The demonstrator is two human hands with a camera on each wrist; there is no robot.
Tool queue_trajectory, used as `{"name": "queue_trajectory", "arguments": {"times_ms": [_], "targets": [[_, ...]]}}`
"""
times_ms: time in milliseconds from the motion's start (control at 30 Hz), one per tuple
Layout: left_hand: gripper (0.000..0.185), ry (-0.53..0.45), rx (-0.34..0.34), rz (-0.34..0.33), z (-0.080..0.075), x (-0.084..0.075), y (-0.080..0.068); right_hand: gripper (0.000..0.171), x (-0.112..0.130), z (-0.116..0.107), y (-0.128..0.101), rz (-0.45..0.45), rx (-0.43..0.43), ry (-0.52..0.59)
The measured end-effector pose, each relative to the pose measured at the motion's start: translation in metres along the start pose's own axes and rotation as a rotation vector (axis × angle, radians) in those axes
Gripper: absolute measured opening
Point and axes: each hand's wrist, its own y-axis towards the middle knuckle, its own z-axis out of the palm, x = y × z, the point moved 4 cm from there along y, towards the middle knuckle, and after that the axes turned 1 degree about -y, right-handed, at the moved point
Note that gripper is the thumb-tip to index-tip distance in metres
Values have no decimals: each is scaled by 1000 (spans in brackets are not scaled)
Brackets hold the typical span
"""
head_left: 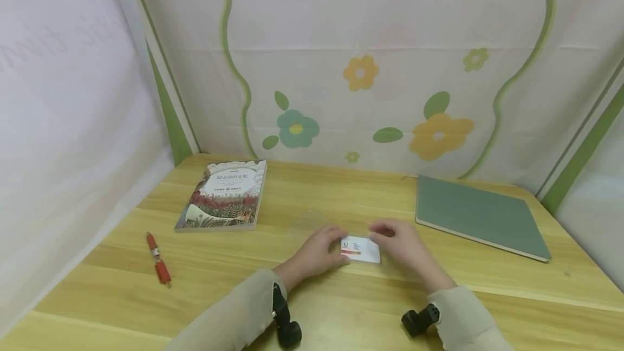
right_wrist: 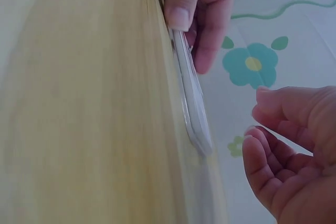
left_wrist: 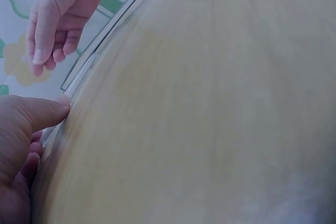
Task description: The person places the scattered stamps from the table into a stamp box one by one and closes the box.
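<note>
A white card (head_left: 359,248) lies on top in a small clear box (right_wrist: 195,106), flat on the wood table (head_left: 219,302), between the two hands. The card has a dark U and a red and orange strip; its small print is too tiny to read.

The left hand (head_left: 319,251) pinches the left end of the box. Its thumb is on the near edge, and its other fingers reach round the far edge. So the box sits right between that thumb and those fingers.

The right hand (head_left: 402,242) is at the far right corner of the card. Its fingers are softly bent, with a small gap between the thumb and the fingertips, and nothing is in them. The right wrist view shows the tips near the box but apart from it.

Just past the left hand lies a thin clear piece (head_left: 307,220), partly hidden by that hand. Farther left are a red pen (head_left: 158,260) and, behind it, a picture book (head_left: 223,195). A green book (head_left: 480,216) lies to the right, toward the back. Behind the table hangs a white cloth (head_left: 312,31) with flowers and leaves on it.
</note>
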Motion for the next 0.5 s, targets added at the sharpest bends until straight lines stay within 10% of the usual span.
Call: {"name": "queue_trajectory", "arguments": {"times_ms": [500], "targets": [[54, 7, -7, 2, 1, 1, -1, 32, -21, -33, -16, -43, 4, -31]]}}
